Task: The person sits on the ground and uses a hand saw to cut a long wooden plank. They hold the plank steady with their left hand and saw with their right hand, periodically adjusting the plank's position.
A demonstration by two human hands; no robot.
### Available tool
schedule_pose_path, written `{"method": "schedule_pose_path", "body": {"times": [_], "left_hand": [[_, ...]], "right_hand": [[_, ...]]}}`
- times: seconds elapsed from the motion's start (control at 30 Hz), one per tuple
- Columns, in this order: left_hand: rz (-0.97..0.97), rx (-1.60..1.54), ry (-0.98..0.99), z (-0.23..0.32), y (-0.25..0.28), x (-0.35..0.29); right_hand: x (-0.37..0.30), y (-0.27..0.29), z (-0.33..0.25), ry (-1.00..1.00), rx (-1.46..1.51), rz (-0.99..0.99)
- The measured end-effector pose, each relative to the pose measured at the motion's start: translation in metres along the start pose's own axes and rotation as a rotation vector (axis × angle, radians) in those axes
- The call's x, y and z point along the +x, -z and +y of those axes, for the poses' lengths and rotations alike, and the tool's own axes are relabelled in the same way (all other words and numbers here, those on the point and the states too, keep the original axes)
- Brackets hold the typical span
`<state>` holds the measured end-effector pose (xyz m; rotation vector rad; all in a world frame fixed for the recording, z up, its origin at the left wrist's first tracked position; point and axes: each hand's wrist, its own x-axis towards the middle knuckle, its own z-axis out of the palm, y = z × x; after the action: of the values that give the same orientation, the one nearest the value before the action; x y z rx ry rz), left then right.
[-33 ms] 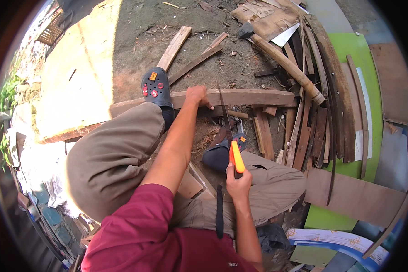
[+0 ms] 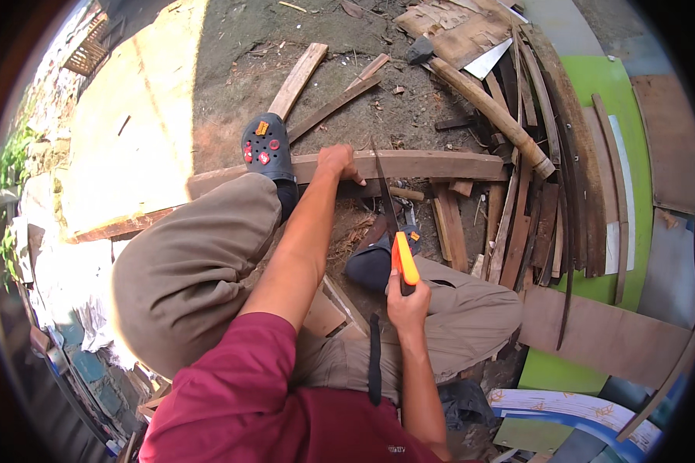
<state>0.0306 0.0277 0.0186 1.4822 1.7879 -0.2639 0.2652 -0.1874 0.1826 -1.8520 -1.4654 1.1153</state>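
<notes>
A long wooden beam (image 2: 440, 164) lies crosswise in front of me. My left hand (image 2: 338, 163) is closed over it, thumb on the near side, just left of the saw. My right hand (image 2: 408, 305) grips the orange-yellow and black handle of a hand saw (image 2: 388, 202). Its dark, narrow blade points away from me and crosses the beam a little right of my left hand. On the beam's left part rests my foot in a dark clog (image 2: 267, 147) with red and orange charms. My other clog (image 2: 369, 266) is below the beam, beside the saw handle.
Loose planks and strips (image 2: 544, 224) are heaped at the right, with a round pole (image 2: 490, 116) across them. Green sheeting (image 2: 610, 85) and brown boards (image 2: 606, 332) lie farther right. Short wood pieces (image 2: 297, 81) lie on the ground beyond the beam. Sunlit ground (image 2: 131, 116) is at the left.
The saw and my right hand have shifted very slightly away from me, with the handle a touch to the right. My left hand, the beam and my feet look unmoved.
</notes>
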Motion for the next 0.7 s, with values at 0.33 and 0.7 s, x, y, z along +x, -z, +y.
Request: {"method": "schedule_pose_path", "body": {"times": [0.33, 0.7], "left_hand": [[0.050, 0.015, -0.053, -0.002, 0.004, 0.008], [-0.047, 0.005, -0.045, -0.005, 0.021, 0.016]], "right_hand": [[0.036, -0.017, 0.004, -0.037, -0.118, -0.011], [-0.023, 0.010, 0.010, 0.054, 0.010, 0.005]]}}
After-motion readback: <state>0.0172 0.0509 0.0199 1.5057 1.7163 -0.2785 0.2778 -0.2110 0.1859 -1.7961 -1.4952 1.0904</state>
